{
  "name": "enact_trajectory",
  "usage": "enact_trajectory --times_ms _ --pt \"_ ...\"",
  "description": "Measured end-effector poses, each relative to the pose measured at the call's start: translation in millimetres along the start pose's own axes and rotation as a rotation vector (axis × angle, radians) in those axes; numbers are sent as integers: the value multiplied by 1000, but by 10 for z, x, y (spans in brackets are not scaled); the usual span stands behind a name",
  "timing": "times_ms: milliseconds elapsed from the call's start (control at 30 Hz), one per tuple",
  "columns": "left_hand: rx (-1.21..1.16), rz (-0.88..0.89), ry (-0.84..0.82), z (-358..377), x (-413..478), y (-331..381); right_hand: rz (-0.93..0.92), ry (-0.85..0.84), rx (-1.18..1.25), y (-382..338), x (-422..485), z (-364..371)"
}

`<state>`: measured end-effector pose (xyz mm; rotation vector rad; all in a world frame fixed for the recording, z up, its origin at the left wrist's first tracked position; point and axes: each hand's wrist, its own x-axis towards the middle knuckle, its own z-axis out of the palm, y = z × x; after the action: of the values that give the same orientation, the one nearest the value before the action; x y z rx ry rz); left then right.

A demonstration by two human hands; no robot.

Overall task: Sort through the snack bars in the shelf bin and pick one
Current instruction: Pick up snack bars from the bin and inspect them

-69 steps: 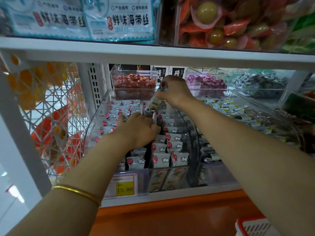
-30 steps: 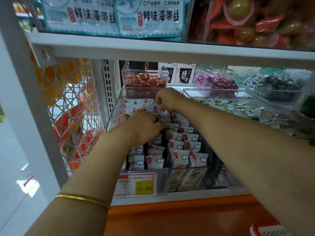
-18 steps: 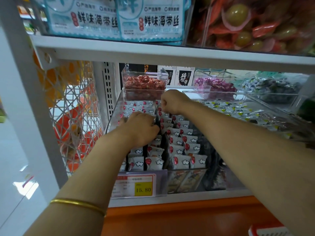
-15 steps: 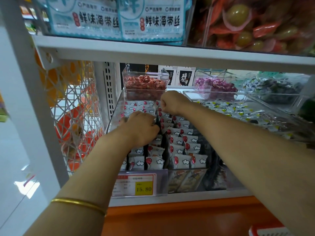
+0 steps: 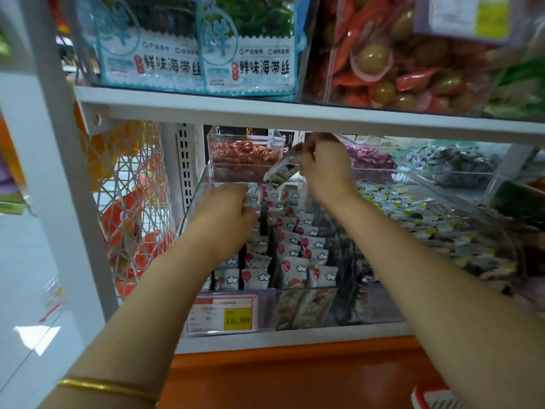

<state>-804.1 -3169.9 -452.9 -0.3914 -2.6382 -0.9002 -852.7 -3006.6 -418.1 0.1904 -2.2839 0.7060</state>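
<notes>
A clear shelf bin [image 5: 306, 308] holds several rows of white snack bars [image 5: 295, 246] with red dots and cloud prints, standing on end. My right hand [image 5: 324, 166] pinches one snack bar [image 5: 283, 169] and holds it tilted above the back of the bin, just under the upper shelf. My left hand [image 5: 224, 214] reaches into the left rows of bars, fingers curled down among them; what the fingertips hold is hidden.
A white upper shelf [image 5: 295, 113] hangs close above my hands. Behind the bin stand a clear box of red candies [image 5: 241, 154] and one of purple candies [image 5: 368, 157]. Another bin of wrapped snacks [image 5: 427, 219] lies to the right. A price tag [image 5: 224, 314] reads 15.80.
My right hand has lifted out of the rows toward the upper shelf, with one snack bar now in its fingers. My left hand stays in the left rows.
</notes>
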Motion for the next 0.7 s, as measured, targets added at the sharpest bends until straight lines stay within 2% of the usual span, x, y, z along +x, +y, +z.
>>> enact_trajectory --times_ms 133,300,533,700 --pt "-120 28 130 -53 -141 81 88 97 237 -88 -472 -327" --pt "-453 -75 8 -33 -340 141 321 27 602 -124 -923 -552" --pt "-871 -265 -54 -41 -404 142 552 -85 1066 -92 -1113 -703" --pt "-984 -338 -13 -39 -380 138 602 -144 1238 -40 -1127 -715"
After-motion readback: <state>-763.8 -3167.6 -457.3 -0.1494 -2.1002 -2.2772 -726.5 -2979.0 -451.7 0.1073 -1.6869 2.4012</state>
